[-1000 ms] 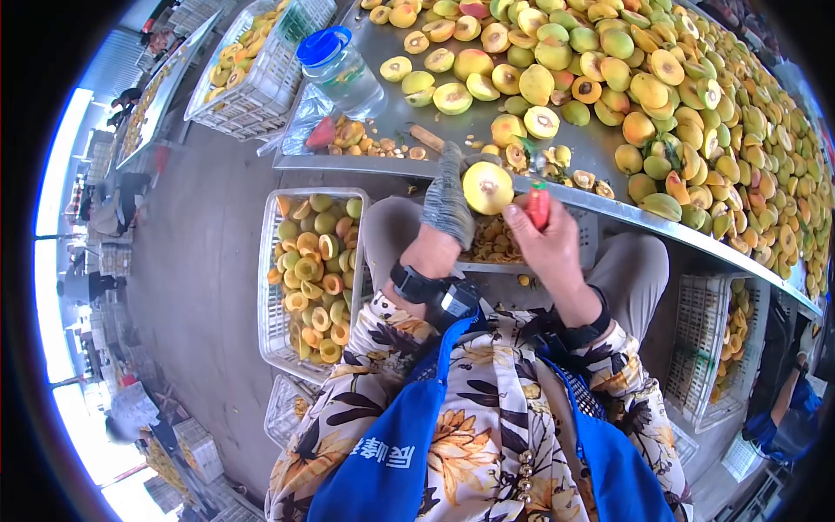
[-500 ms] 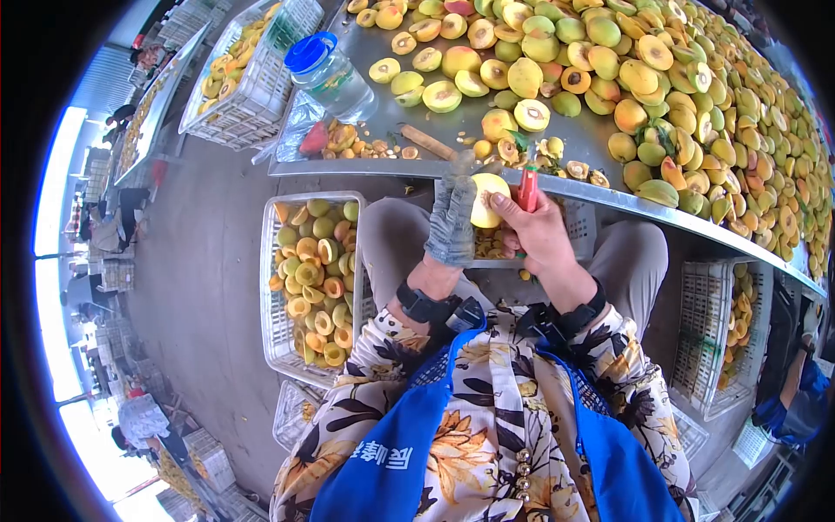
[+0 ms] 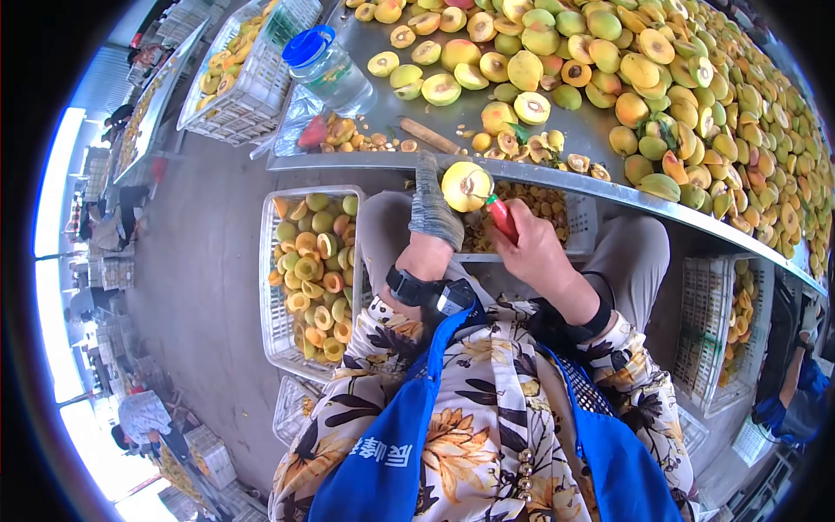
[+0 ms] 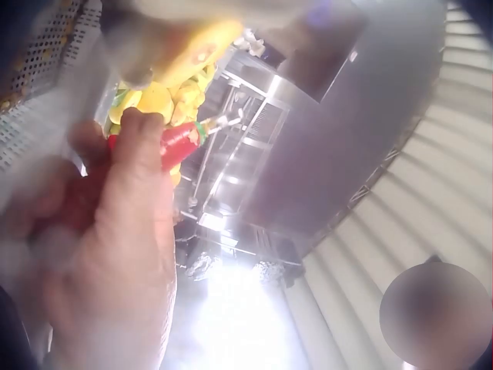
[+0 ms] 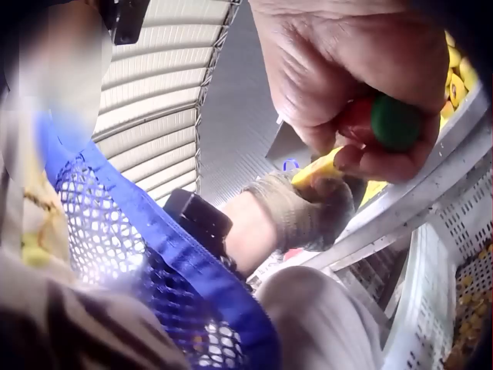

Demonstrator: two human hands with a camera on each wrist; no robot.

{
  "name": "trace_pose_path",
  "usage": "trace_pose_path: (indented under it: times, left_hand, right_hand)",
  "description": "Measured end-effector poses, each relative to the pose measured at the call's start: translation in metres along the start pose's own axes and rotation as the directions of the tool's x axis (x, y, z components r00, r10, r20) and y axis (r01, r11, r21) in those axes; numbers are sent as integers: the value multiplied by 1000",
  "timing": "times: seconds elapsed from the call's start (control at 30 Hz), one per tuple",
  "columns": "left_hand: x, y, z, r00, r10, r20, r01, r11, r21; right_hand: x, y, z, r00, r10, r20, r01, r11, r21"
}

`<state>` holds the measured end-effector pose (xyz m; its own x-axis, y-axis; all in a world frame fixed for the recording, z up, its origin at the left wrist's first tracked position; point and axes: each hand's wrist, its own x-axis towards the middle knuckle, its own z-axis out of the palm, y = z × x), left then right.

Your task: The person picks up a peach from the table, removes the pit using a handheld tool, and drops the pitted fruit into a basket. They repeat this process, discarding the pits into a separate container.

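Peach half [image 3: 454, 188] sits just off the counter's [image 3: 348, 162] near edge, in gloved left hand's [image 3: 432, 213] grip, presumably steadied for the looped pitting tool [image 3: 501, 216] at its face. Right hand's [image 3: 537, 247] grip is clamped on the tool's red handle. Under counter edge, scrap crate [image 3: 581, 219] holds yellow bits, probably catching waste; left of it, white crate [image 3: 268, 322] holds peach halves [image 3: 315, 277].

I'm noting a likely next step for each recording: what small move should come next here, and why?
Probably the right hand should bring the red-handled tool in to the pit and ease it around. The gloved left hand already holds the fruit half; in the left wrist view, what looks like the pit remains, with the tool apart from it.
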<state>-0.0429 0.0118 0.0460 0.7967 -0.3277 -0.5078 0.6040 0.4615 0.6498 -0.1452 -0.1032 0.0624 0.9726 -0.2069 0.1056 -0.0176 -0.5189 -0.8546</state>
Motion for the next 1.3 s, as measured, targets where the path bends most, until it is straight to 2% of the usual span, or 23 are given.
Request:
trace_pose_path:
  times: [0.03, 0.17, 0.2, 0.27, 0.37, 0.6, 0.63, 0.67, 0.7, 0.73, 0.77, 0.8, 0.87, 0.9, 0.97, 1.0, 1.03, 1.07, 1.2, 1.23, 1.27, 1.3]
  left_hand:
    - [2, -2, 0, 1000, -17, -9, 16, 1000, -6]
    - [-2, -8, 7, 999, -43, 18, 44, 998, -37]
    - [-3, -8, 7, 999, -46, 19, 47, 998, -36]
    - [-3, -9, 5, 993, -19, 118, 17, 1000, 18]
    - [-2, -10, 5, 990, -42, 134, 46, 998, -30]
    - [-5, -7, 13, 990, -139, 25, 140, 988, -64]
    - [-5, -11, 11, 990, -18, 143, 22, 999, -25]
    - [-4, -14, 9, 960, 97, 263, -101, 995, 0]
    - [-3, -18, 9, 960, 95, 264, -98, 995, 0]
    - [-2, -22, 9, 933, 253, 257, -287, 952, 105]
    - [-4, -23, 11, 876, 402, 267, -460, 863, 209]
    - [-5, -19, 12, 877, 400, 267, -458, 864, 209]
    - [-4, -7, 12, 931, 207, 300, -286, 925, 250]
    - [2, -4, 10, 931, 207, 299, -285, 925, 249]
    - [14, 4, 7, 882, 28, 470, -210, 917, 340]
    - [14, 10, 9, 856, -65, 512, -137, 927, 348]
    - [15, 12, 11, 856, -66, 513, -137, 927, 349]
    - [17, 14, 12, 864, -122, 488, -82, 923, 376]
    - [27, 23, 16, 866, -333, 373, 133, 872, 470]
    - [28, 24, 16, 859, -384, 340, 187, 851, 490]
    - [25, 23, 15, 859, -384, 338, 187, 850, 492]
    - [17, 20, 13, 893, -284, 350, 132, 907, 399]
  right_hand:
    - [-1, -2, 0, 997, 32, 69, -30, 999, -38]
    - [-2, -1, -1, 990, 94, 102, -86, 994, -74]
    - [-3, -1, -1, 990, 97, 100, -89, 993, -74]
    - [-4, -1, -2, 983, 146, 114, -137, 987, -83]
    - [-8, -4, -2, 987, 138, 77, -132, 988, -81]
    - [-10, -6, -2, 986, 138, 94, -133, 989, -63]
    - [-10, -7, -2, 981, 167, 102, -162, 985, -58]
    - [-10, -8, -2, 974, 197, 110, -192, 980, -54]
    - [-11, -9, -2, 974, 199, 109, -194, 979, -55]
    - [-12, -10, -2, 972, 199, 121, -195, 980, -48]
    - [-13, -10, -1, 971, 200, 132, -196, 980, -41]
    - [-14, -10, -1, 971, 202, 132, -198, 979, -42]
    - [-16, -9, -1, 973, 165, 162, -165, 986, -12]
    - [-16, -8, -1, 973, 166, 163, -166, 986, -12]
    - [-15, -5, -3, 967, 138, 212, -128, 990, -62]
    - [-14, -4, -4, 967, 139, 211, -129, 990, -61]
    - [-12, -4, -6, 954, 152, 259, -140, 988, -64]
    - [-11, -3, -7, 937, 166, 306, -152, 986, -68]
    - [-5, 16, 2, 961, 101, 257, -85, 994, -74]
    - [-3, 18, 1, 969, 95, 229, -94, 995, -16]
    - [-2, 19, 1, 975, 91, 201, -102, 994, 42]
    - [0, 21, 4, 976, 89, 199, -100, 994, 45]
